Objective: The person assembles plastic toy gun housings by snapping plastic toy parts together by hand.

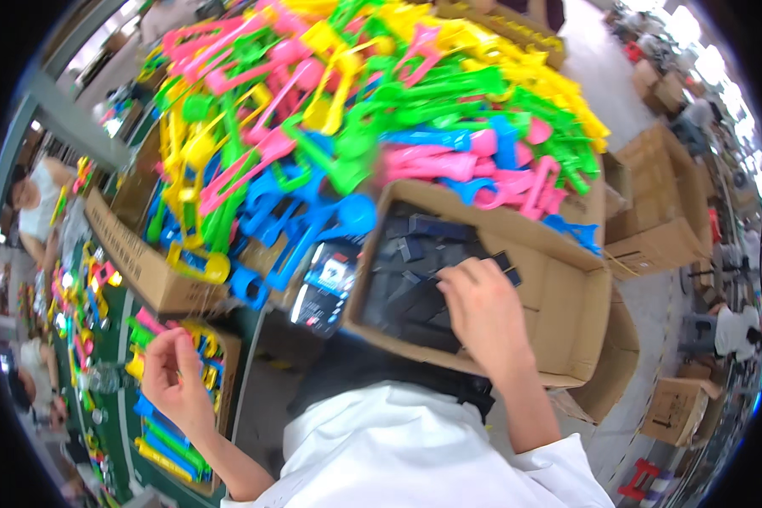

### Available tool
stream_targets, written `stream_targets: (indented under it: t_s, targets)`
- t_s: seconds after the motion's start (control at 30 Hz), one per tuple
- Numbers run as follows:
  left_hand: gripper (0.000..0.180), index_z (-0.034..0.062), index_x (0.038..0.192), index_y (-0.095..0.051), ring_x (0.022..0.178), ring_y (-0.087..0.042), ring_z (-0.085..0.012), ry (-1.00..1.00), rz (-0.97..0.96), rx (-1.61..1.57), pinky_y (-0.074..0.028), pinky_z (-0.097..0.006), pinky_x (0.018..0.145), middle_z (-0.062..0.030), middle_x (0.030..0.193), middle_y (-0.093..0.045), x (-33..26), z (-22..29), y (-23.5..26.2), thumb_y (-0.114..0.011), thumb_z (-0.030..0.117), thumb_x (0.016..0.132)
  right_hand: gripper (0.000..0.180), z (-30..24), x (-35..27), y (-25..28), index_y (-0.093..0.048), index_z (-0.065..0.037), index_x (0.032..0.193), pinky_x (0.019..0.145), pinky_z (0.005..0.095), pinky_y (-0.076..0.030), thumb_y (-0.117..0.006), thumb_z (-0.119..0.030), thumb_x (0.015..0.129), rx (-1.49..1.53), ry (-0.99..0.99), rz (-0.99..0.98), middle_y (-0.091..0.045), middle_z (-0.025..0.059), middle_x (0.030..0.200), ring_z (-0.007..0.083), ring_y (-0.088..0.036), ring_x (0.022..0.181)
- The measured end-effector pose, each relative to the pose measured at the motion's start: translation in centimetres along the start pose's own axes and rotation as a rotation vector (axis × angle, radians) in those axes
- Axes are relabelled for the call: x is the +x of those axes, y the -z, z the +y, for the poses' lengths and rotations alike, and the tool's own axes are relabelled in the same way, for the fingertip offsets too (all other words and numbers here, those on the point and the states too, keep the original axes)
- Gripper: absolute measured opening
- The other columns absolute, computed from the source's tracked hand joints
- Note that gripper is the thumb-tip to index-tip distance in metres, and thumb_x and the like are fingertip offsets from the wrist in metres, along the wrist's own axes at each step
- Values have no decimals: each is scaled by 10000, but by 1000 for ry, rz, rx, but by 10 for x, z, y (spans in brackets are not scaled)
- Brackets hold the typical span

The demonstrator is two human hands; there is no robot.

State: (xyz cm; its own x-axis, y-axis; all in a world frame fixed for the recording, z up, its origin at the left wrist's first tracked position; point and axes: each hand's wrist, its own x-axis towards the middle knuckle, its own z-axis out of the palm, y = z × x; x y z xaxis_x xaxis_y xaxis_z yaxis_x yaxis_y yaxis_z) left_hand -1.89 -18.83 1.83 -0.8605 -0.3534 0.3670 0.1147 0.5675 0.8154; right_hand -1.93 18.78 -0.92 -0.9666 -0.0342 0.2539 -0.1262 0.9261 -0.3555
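Observation:
My right hand (pixel 486 306) reaches down into a shallow cardboard box (pixel 559 275) in front of me. Its fingers curl downward over small black rectangular blocks (pixel 419 300), which lie in the box's left part. One dark block (pixel 507 267) shows just past the knuckles; whether the fingers hold it is unclear. At the left, my left hand (pixel 174 379) hovers over a carton (pixel 227 372) of coloured plastic pieces. Its fingers are bent together beside a pink piece (pixel 148 321); what they grip, if anything, is hidden.
A large heap of pink, green, yellow and blue plastic toy parts (pixel 347 110) fills the area ahead. A phone with a lit screen (pixel 325 286) leans left of the box. Big cartons (pixel 660 203) stand at right. Other people (pixel 46 207) sit at the far left.

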Motion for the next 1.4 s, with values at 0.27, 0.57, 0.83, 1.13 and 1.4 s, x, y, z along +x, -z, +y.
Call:
stream_targets:
  t_s: [0.27, 0.57, 0.83, 1.13, 1.4]
  targets:
    - [146, -15, 1045, -712, 691, -667, -117, -479, -811, -339, -508, -254, 629, -89, 801, -697, 36, 167, -188, -723, 19, 903, 141, 27, -55, 43, -756, -13, 985, 719, 352, -551, -765, -40, 847, 364, -240, 215, -717, 130, 897, 277, -698, 821]
    - [328, 76, 1240, -674, 1122, -673, -345, -1235, -963, 63, -532, -459, 978, -152, 1164, -715, 152, 297, -552, -645, 136, 918, 163, 56, -98, 68, -760, -25, 942, 714, 384, -550, -796, -4, 784, 130, -367, 462, -695, 121, 865, 297, -680, 815]
    - [399, 175, 1315, -658, 1215, -627, -346, -1236, -1009, 479, -509, -460, 1020, -151, 1299, -670, 149, 315, -695, -658, 200, 917, 241, 72, -115, 56, -753, -57, 963, 684, 377, -547, -820, -18, 736, 191, -389, 503, -680, 87, 873, 287, -664, 799]
    - [239, 47, 1051, -713, 1122, -658, -368, -1336, -735, 315, -525, -495, 946, -188, 1187, -690, 175, 325, -665, -585, 199, 918, 225, 78, -115, 63, -764, -51, 942, 685, 350, -548, -834, -3, 733, 357, -403, 484, -690, 89, 874, 254, -671, 797]
    - [360, -22, 1230, -620, 1067, -677, -431, -961, -757, 68, -512, -525, 935, -281, 1103, -709, 190, 296, -536, -535, 194, 955, 127, 80, -113, 70, -712, 15, 987, 733, 265, -508, -763, -51, 892, 863, -527, 505, -664, 45, 871, 126, -626, 782]
